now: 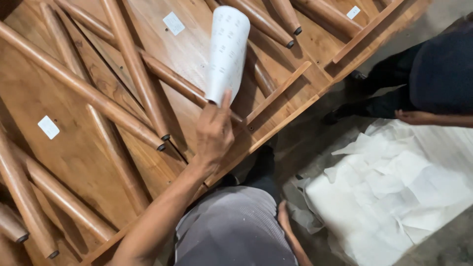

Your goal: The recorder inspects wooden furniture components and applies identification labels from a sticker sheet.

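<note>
My left hand (214,135) is raised over upturned wooden tables (79,148) and is shut on the lower end of a rolled white sheet (226,49) with small grey print. The roll stands upright and leans slightly right. One finger points up along the roll. My knee in grey cloth (231,229) is at the bottom centre. Beside it a narrow strip of what looks like my right hand (286,221) hangs low near the floor, and its fingers are not clear.
Round tapered table legs (138,74) stick up across the tabletops, and small white stickers (48,127) are stuck on the undersides. A pile of crumpled white paper (394,197) lies on the concrete floor at right. Another person in dark clothes (438,69) stands there, their hand (419,117) over the paper.
</note>
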